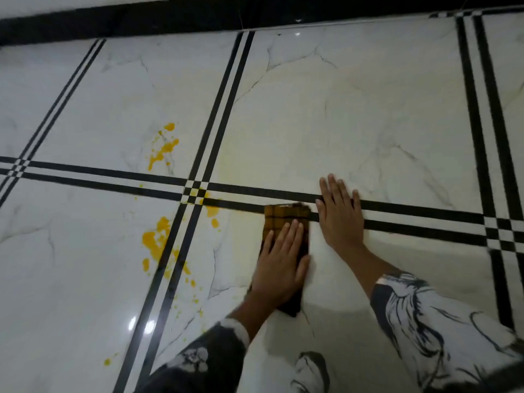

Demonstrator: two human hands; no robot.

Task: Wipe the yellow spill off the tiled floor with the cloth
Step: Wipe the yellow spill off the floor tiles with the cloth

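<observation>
A folded brown checked cloth (285, 217) lies on the white marble-look tiled floor (368, 114). My left hand (279, 263) presses flat on the cloth with straight fingers. My right hand (340, 215) rests flat on the bare floor just right of the cloth, across the black tile stripes. Yellow spill (154, 241) lies in blotches and drops to the left of the cloth, around the stripe crossing. A second patch of yellow spill (164, 146) sits farther up on the upper left tile. A faint yellowish smear (235, 165) shows above the cloth.
Double black stripes (215, 114) cross the floor in a grid. A black skirting band (141, 18) runs along the far wall. My patterned grey-and-white sleeves (442, 330) and clothing fill the lower right and lower middle.
</observation>
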